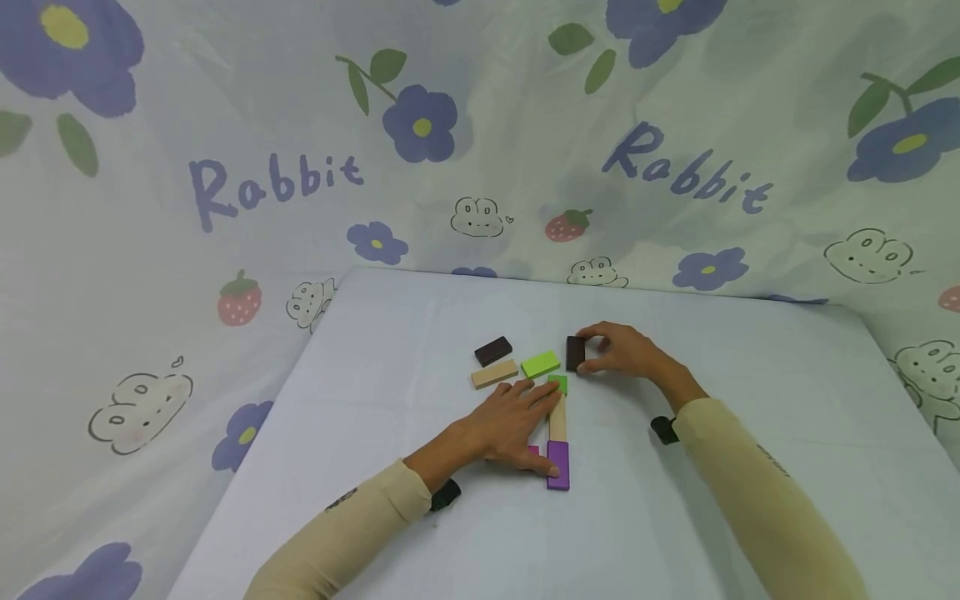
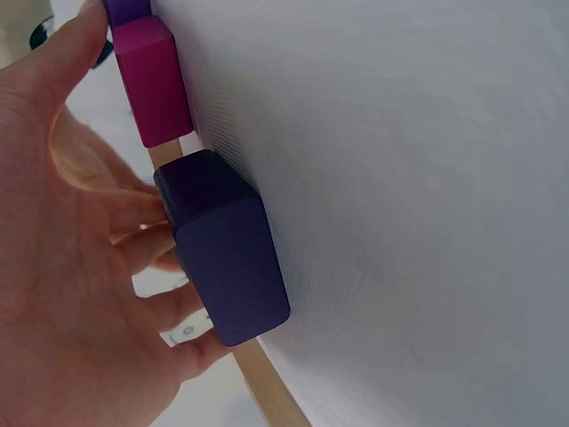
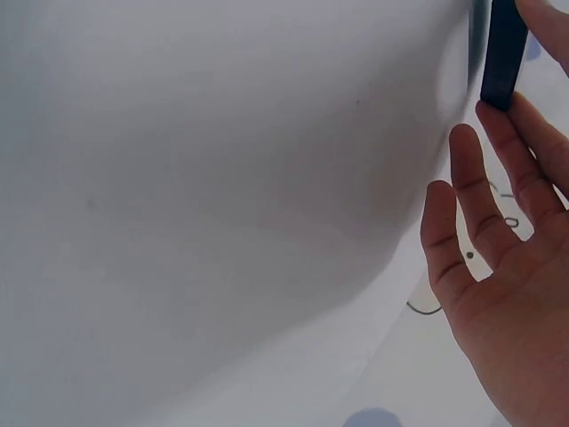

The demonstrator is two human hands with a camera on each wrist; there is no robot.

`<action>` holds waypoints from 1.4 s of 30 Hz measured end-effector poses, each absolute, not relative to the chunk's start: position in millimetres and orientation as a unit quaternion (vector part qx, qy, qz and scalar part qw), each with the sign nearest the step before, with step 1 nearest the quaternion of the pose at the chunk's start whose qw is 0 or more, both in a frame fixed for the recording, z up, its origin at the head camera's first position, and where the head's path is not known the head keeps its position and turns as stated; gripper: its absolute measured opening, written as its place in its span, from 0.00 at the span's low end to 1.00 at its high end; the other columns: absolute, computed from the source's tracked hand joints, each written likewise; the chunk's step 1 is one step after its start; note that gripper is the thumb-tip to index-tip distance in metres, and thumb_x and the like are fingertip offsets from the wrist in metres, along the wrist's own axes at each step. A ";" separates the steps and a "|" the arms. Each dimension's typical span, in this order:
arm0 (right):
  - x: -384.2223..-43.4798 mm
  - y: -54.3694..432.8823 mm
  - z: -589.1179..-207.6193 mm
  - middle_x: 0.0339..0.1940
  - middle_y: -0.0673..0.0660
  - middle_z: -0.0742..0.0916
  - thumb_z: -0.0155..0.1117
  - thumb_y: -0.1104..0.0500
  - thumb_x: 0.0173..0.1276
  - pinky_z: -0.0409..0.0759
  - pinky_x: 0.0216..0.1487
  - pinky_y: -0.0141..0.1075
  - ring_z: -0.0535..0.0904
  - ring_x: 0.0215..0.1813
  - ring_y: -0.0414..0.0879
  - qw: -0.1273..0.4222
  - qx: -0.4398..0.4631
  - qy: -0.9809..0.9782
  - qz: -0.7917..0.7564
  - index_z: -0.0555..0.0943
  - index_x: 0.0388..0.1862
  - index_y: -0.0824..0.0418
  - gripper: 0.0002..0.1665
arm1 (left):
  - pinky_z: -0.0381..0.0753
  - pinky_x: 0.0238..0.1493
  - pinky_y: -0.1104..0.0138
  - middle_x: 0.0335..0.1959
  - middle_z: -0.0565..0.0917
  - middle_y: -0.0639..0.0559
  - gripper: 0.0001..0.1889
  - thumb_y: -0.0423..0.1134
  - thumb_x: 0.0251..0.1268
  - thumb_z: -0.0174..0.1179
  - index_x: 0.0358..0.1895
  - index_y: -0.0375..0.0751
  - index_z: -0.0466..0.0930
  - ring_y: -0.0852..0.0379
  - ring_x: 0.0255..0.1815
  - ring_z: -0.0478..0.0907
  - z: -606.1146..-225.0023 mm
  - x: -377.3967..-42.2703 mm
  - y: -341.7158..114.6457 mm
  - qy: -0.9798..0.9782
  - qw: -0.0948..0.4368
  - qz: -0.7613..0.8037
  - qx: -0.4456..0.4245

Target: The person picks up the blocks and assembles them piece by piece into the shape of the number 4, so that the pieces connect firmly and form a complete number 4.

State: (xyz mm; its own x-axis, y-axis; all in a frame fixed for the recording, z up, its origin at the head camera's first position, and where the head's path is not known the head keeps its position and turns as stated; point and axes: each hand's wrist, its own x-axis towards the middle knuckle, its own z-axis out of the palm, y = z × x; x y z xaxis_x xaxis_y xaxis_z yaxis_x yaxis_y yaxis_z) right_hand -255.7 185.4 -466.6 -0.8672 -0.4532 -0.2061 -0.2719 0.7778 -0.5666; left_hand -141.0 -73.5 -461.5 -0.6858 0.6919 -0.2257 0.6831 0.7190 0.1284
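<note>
My right hand (image 1: 626, 352) pinches a dark brown block (image 1: 575, 355) by its two ends, thumb at the near end; the right wrist view shows this dark block (image 3: 505, 53) at the fingertips. My left hand (image 1: 506, 429) spreads beside a row of a green block (image 1: 557, 382), a wood-coloured block (image 1: 557, 419) and a purple block (image 1: 558, 475). Its index fingertip touches the green block and its thumb rests on the purple one. A pink block (image 2: 153, 80) and a dark block (image 2: 233, 267) lie below the palm, mostly hidden from the head view.
Beyond the left hand lie a lime green block (image 1: 541, 364), a wood-coloured block (image 1: 495, 374) and another dark brown block (image 1: 492, 351). The white table (image 1: 360, 333) meets a hanging patterned cloth (image 1: 420, 50) at its back and left sides.
</note>
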 end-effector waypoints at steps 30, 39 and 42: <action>-252.3 156.1 -460.3 0.62 0.60 0.82 0.77 0.43 0.60 0.77 0.56 0.54 0.78 0.57 0.56 0.181 -0.212 0.921 -0.272 0.76 0.70 0.56 0.42 | 0.59 0.73 0.52 0.83 0.48 0.55 0.60 0.81 0.53 0.55 0.82 0.46 0.50 0.46 0.80 0.52 -462.9 -141.5 -74.2 0.917 0.124 0.024 0.379; -253.2 155.2 -459.9 0.60 0.60 0.82 0.77 0.43 0.60 0.78 0.54 0.53 0.78 0.56 0.55 0.184 -0.218 0.920 -0.269 0.76 0.70 0.56 0.41 | 0.58 0.74 0.51 0.83 0.48 0.55 0.60 0.80 0.53 0.56 0.82 0.47 0.49 0.46 0.80 0.52 -461.7 -140.5 -74.2 0.917 0.129 0.029 0.376; -253.4 154.6 -459.7 0.60 0.60 0.82 0.77 0.43 0.60 0.78 0.54 0.52 0.78 0.55 0.54 0.185 -0.218 0.920 -0.268 0.76 0.70 0.56 0.41 | 0.59 0.74 0.51 0.83 0.48 0.55 0.60 0.81 0.53 0.56 0.82 0.46 0.50 0.46 0.80 0.52 -462.6 -140.8 -74.4 0.917 0.127 0.031 0.377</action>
